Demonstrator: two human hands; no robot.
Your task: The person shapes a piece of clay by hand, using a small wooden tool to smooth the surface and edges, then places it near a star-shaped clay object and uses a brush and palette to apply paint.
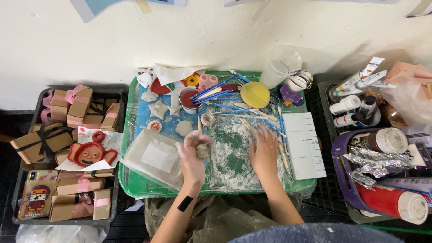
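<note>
Here, clay lump [202, 150] within left hand [192, 155] fingers [198, 140].

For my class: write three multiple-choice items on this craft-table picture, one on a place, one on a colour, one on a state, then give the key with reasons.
1. Where is the white paint palette?
A. right part of the green tray
B. in the left crate
C. on the wall

2. What colour is the round sponge?
A. black
B. yellow
C. purple

3. What is the left hand doing?
A. lying flat and empty
B. gripping a clay lump
C. holding a brush

Key: A, it lies beside the right hand; B, it is plainly yellow; B, fingers curl round the clay.
</note>
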